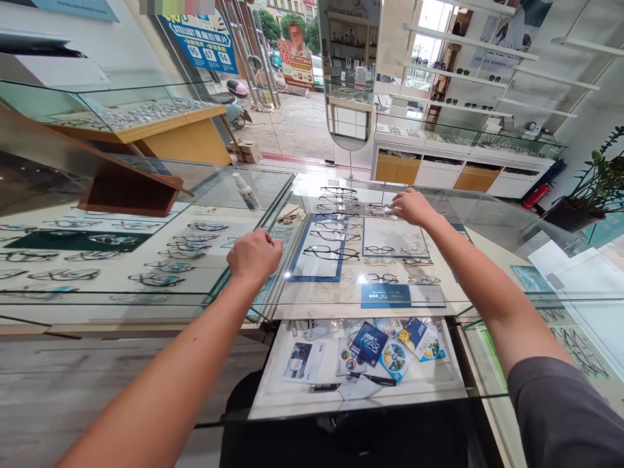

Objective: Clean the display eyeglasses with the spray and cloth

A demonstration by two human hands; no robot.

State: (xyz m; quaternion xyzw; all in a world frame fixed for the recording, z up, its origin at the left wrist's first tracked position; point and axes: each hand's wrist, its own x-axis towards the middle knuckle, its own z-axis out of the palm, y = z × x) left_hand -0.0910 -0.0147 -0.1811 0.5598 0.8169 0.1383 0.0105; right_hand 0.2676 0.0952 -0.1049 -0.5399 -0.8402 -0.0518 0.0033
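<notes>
My left hand (254, 255) is held low over the seam between two glass counters, its fingers curled in. Whatever may be inside the curl is hidden. Beyond it lie a crumpled beige cloth (291, 214) and a white spray bottle (246, 192). At the far side of the counter, my right hand (414, 207) has its fingertips closed at the end of a pair of eyeglasses (383, 209). To the left of that pair runs a column of dark-framed eyeglasses (331, 252). Thinner-framed eyeglasses (380, 278) lie nearer to me, with a blue card (390, 296) close by.
An open drawer (273, 400) with leaflets (369, 343) and a pen is below the counter edge. A brown wooden stand (129, 185) rises at left. Several more eyeglasses (156, 279) are at left. A tall mirror (348, 140) and a potted plant (568, 211) stand beyond.
</notes>
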